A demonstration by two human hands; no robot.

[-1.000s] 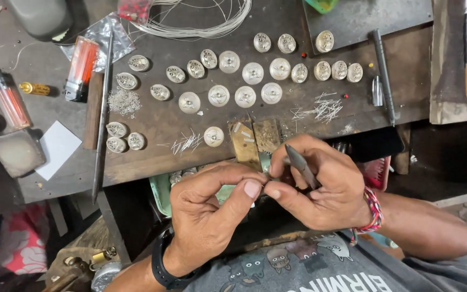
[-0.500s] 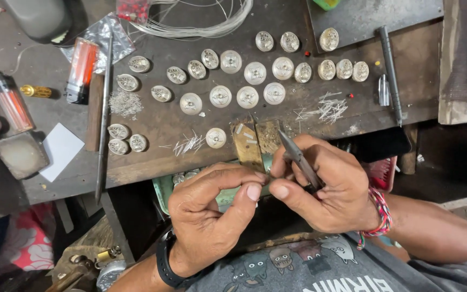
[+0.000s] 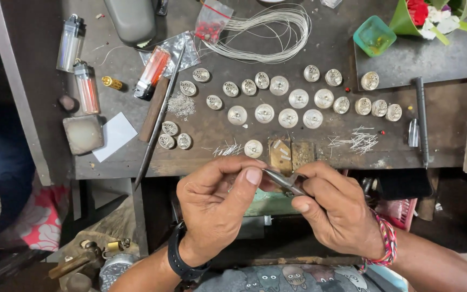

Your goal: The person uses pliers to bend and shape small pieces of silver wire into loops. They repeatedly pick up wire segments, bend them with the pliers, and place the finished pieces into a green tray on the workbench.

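Your right hand (image 3: 337,213) has its fingers clamped on the tweezers (image 3: 284,181), tips meeting your left hand's (image 3: 214,203) pinched thumb and forefinger (whatever's pinched is too tiny to see) just below the workbench (image 3: 217,146).

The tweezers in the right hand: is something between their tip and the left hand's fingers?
Nothing visible. The tweezers in the right hand point straight at the left hand, and their tip meets its thumb and forefinger. Whether a small piece sits there cannot be seen.

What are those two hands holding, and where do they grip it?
The right hand holds slim metal tweezers around their rear half, tips pointing at the left hand. The left fingertips pinch at those tips; anything between them is too small to tell.
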